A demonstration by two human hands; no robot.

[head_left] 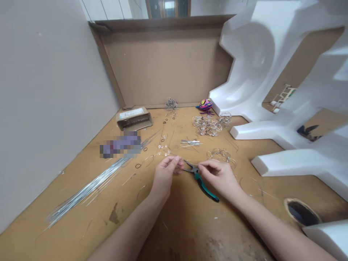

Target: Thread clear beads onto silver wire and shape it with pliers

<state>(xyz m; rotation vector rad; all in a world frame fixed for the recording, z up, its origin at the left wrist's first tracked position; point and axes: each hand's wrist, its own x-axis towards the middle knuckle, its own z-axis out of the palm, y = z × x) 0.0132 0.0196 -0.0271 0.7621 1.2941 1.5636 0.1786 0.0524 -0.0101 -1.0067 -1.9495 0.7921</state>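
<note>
My right hand [217, 175] is closed around green-handled pliers [202, 183], whose jaws point left toward my left hand. My left hand [167, 172] pinches its fingertips together just at the plier tips; what it pinches is too thin to make out. Both hands hover low over a brown board tabletop [176, 224]. Just beyond my left fingers lie small clear beads on wire [164, 149].
A long bundle of straight silver wires [89, 186] lies to the left. Bent wire and bead clusters [208, 125], a small cardboard box [133, 119] and a colourful toy [205, 104] sit farther back. White foam blocks [285, 90] crowd the right; a round hole [303, 213] opens at near right.
</note>
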